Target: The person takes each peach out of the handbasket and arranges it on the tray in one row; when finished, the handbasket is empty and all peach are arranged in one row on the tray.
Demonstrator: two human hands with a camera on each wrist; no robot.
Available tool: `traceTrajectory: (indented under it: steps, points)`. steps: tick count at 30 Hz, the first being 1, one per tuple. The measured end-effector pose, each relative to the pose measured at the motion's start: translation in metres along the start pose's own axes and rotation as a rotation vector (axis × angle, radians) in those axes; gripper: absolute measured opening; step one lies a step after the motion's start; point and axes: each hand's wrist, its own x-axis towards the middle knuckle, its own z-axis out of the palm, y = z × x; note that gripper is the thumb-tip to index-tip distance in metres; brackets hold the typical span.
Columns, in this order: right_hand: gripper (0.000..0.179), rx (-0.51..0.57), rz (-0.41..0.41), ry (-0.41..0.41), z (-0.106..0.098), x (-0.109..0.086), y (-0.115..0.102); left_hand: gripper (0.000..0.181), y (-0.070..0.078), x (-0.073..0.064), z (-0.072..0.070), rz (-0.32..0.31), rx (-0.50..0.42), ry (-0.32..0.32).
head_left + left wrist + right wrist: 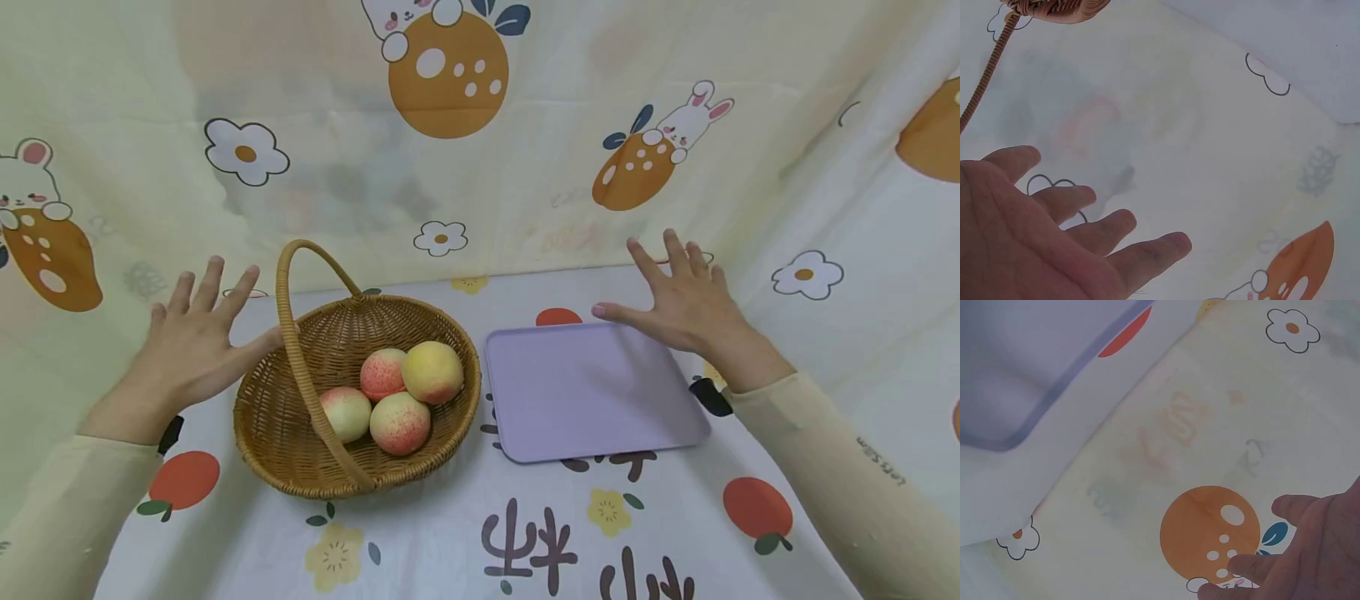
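Observation:
In the head view a brown wicker basket (258,454) with a tall arched handle (294,350) stands on the left of the table. Several peaches (401,423), yellow and pink-red, lie grouped inside it. My left hand (191,350) is spread beside the basket, its thumb by the handle; whether it touches the handle I cannot tell. To the right lies a flat lilac tray (592,392) with nothing on it. Above the tray's far right corner my right hand (686,308) is held with fingers spread, holding nothing. Both wrist views show straight, parted fingers.
A white tablecloth (420,542) printed with fruit, flowers and dark characters covers the table. Behind it hangs a pale curtain (330,192) with rabbit and orange prints, and more of the fabric rises along both sides.

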Motion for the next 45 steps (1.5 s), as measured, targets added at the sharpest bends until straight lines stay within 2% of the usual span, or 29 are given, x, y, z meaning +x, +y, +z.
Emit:
traceTrajectory:
  steps: [9, 13, 16, 21, 26, 31, 34, 36, 41, 45]
  points:
    - [0.113, 0.022, -0.046, 0.031, -0.002, 0.0, -0.011, 0.091, -0.001, 0.002, -0.002, 0.019, -0.018, 0.015]
    - [0.111, 0.061, -0.092, 0.018, -0.003, -0.001, -0.023, 0.088, -0.005, -0.001, 0.0, 0.036, -0.092, -0.011]
    - [0.111, 0.14, -0.13, -0.019, -0.001, 0.0, -0.034, 0.086, -0.008, -0.005, 0.005, 0.047, -0.183, -0.058]
    - [0.113, 0.351, -0.233, -0.071, 0.01, 0.007, -0.056, 0.087, -0.014, -0.016, 0.017, 0.05, -0.295, -0.12]
    - [0.114, 0.515, -0.349, -0.102, 0.021, 0.013, -0.087, 0.092, -0.02, -0.026, 0.033, 0.065, -0.342, -0.14]
    - [0.119, 0.611, -0.454, -0.14, 0.031, 0.016, -0.118, 0.087, -0.022, -0.029, 0.047, 0.091, -0.398, -0.167]
    - [0.12, 0.661, -0.5, -0.162, 0.037, 0.017, -0.134, 0.089, -0.022, -0.029, 0.053, 0.086, -0.427, -0.203]
    - [0.121, 0.681, -0.534, -0.176, 0.041, 0.017, -0.145, 0.091, -0.022, -0.029, 0.054, 0.069, -0.446, -0.234]
    - [0.122, 0.679, -0.595, -0.213, 0.049, 0.017, -0.165, 0.092, -0.022, -0.03, 0.057, 0.058, -0.56, -0.318]
    - [0.122, 0.635, -0.618, -0.215, 0.055, 0.017, -0.174, 0.096, -0.02, -0.027, 0.06, 0.051, -0.563, -0.352]
